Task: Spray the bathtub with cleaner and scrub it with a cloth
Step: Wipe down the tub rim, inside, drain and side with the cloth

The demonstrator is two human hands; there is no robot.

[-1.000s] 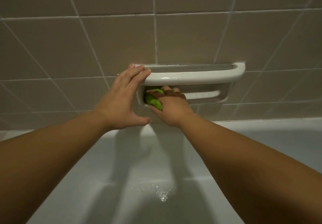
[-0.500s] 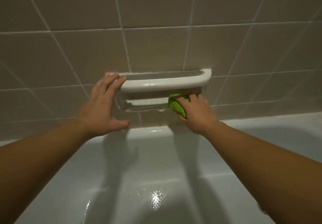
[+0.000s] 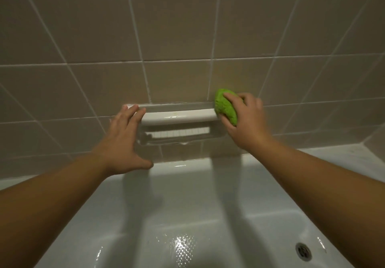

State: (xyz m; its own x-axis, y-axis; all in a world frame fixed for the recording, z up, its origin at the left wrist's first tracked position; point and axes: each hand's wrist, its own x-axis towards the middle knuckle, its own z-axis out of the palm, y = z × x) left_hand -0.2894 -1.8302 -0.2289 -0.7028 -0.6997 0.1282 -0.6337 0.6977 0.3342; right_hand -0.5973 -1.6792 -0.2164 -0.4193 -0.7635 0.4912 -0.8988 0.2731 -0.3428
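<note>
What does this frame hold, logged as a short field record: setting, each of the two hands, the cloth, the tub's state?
setting: tiled wall above a white bathtub
left hand: flat, fingers straight, resting on the left end of the wall soap dish
right hand: grips the green cloth
cloth: bunched, pressed at the dish's right end
tub: wet sheen on the floor; drain at lower right
spray bottle: not in view

Bare forearms, no sleeves, unadorned hands [image 3: 125,140]

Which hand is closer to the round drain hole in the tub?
Right. The right hand is up at the soap shelf's right end, on the drain's side; the left hand rests at its far left end.
</note>
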